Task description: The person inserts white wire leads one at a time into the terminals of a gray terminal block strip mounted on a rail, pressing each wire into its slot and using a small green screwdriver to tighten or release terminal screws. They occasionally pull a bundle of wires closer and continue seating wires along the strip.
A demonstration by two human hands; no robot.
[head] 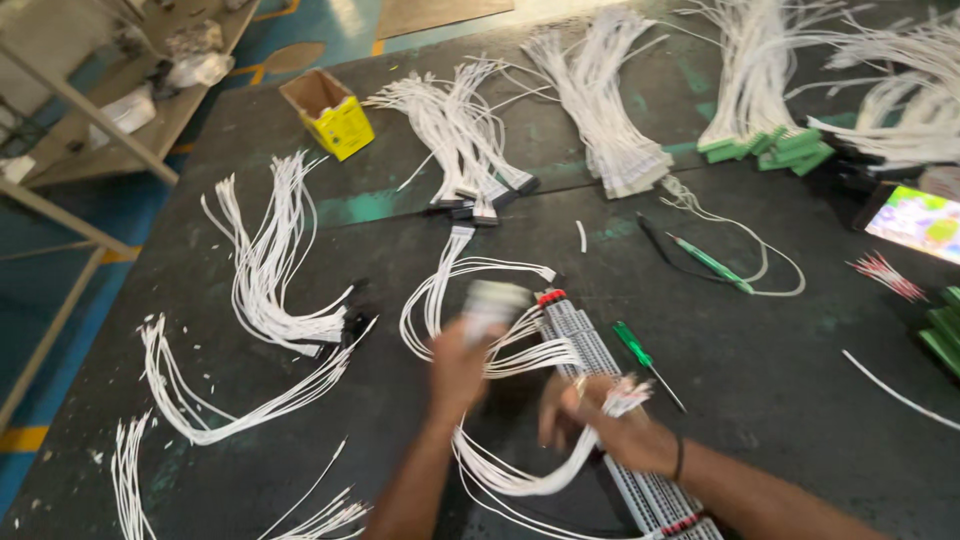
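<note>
On the dark worktop (760, 400), near its front edge, a long grey terminal strip (585, 335) with red end clips runs diagonally toward the lower frame edge; it serves as the landmark.

Hands: left hand (458, 370) sits just left of the strip, closed around a pale blurred object (493, 300), identity not resolvable. Right hand (600, 425) lies over the strip's middle, fingers closed on a bundle of white wires (520, 478) that loops below and left of it. Both hands are motion-blurred.

Packages: yellow open-topped cardboard box (330, 112) well up and left of the strip, near the far table edge. Pale wrapped parcels (190, 58) on a shelf unit beyond it, detail unreadable.

Tools: green-handled screwdriver (640, 355) just right of the strip; a second green-handled tool (712, 263) farther up-right.

Other wire sets: white harness bundles (270, 260) left of the strip; more bundles (610, 110) along the far side, some ending in green connectors (780, 148).

Cut off: a lit screen (915, 222) at the right frame edge, partly out of view; strip's lower end is cropped.

Open room: bare worktop right of the strip, beyond the screwdriver.
</note>
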